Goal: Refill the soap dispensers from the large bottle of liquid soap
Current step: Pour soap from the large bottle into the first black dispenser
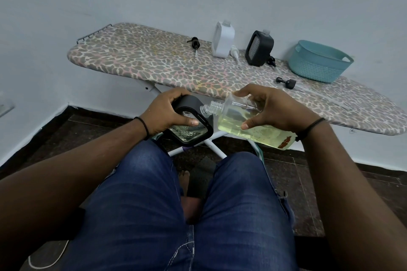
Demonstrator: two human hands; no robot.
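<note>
My left hand [164, 112] grips a black soap dispenser [193, 128] with a clear faceted window, held tilted above my knees with its open neck to the right. My right hand [271, 108] holds the large clear bottle [246, 126] of yellow liquid soap, tipped sideways. The bottle's threaded mouth meets the dispenser's neck. A white dispenser [222, 39] and a second black dispenser [259, 50] stand uncapped on the ironing board [154, 61].
Pump heads lie on the board: a black one [195, 43], a white one [234, 51], another black one [271, 60]. A black cap [286, 82] lies near a teal basket [319, 61]. The board's white legs stand behind my knees.
</note>
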